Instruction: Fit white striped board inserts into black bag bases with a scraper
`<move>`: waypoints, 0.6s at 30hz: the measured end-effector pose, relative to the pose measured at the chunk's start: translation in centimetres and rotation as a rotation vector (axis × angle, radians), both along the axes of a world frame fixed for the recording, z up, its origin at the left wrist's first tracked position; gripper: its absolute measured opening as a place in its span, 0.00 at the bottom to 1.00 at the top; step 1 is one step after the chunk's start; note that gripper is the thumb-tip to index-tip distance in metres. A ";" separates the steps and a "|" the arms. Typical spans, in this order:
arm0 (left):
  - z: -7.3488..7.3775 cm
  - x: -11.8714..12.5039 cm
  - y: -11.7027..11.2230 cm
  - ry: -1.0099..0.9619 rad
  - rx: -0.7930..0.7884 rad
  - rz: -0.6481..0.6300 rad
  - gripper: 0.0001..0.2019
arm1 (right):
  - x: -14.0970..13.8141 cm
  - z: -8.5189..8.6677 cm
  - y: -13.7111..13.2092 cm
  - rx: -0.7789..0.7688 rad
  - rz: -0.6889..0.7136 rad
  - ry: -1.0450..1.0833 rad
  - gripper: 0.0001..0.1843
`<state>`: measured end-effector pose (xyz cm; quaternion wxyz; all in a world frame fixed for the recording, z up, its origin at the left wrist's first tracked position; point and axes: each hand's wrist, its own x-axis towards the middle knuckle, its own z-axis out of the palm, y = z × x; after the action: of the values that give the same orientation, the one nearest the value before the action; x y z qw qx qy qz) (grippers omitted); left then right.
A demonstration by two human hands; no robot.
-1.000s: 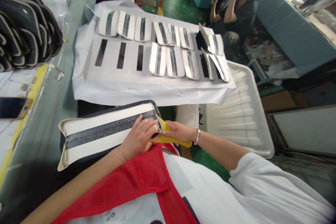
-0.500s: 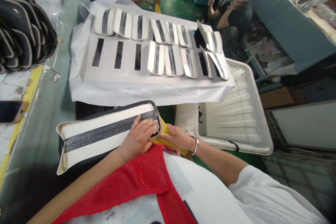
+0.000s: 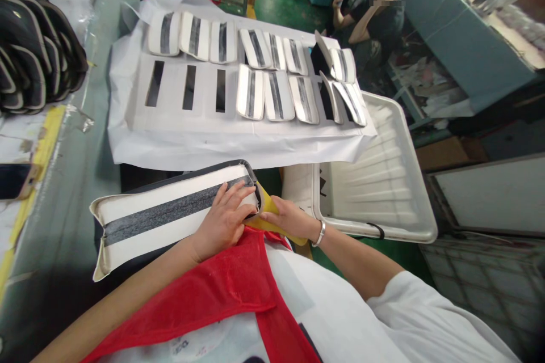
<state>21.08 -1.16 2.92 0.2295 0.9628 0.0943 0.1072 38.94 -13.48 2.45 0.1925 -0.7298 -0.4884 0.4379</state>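
A long padded piece (image 3: 162, 212) lies across my lap, white inside with a dark grey strip down its middle and a black rim. My left hand (image 3: 223, 218) presses flat on its right end, fingers spread over the strip. My right hand (image 3: 287, 220) grips a yellow flat tool (image 3: 272, 216) whose tip is pushed under the rim at that same end. A silver bracelet sits on my right wrist.
A white-covered table (image 3: 238, 144) ahead holds two rows of smaller white pieces (image 3: 272, 96) with grey strips. A white plastic tray (image 3: 383, 181) stands to the right. Stacked black pieces (image 3: 34, 51) lie at far left. Another person (image 3: 370, 17) sits beyond the table.
My left fingers have spread a little further along the strip at the piece's right end. The view has shifted slightly; the yellow tool stays under the rim.
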 end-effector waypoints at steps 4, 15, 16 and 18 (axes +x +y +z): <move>0.2 0.1 -0.1 0.020 -0.007 0.011 0.14 | 1.0 1.1 1.1 -0.044 0.046 0.046 0.18; 0.3 0.3 -0.1 0.029 0.008 0.000 0.10 | 2.2 1.8 2.7 -0.073 0.121 0.243 0.13; 0.3 0.3 -0.1 0.026 0.009 0.005 0.10 | 2.4 1.6 2.8 -0.089 0.139 0.268 0.13; 0.2 0.2 -0.3 0.015 0.017 0.022 0.09 | 2.7 1.3 3.1 -0.133 0.174 0.325 0.16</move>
<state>21.31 -1.43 3.11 0.2195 0.9643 0.1056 0.1035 41.62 -10.41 3.74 0.1817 -0.6157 -0.4821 0.5962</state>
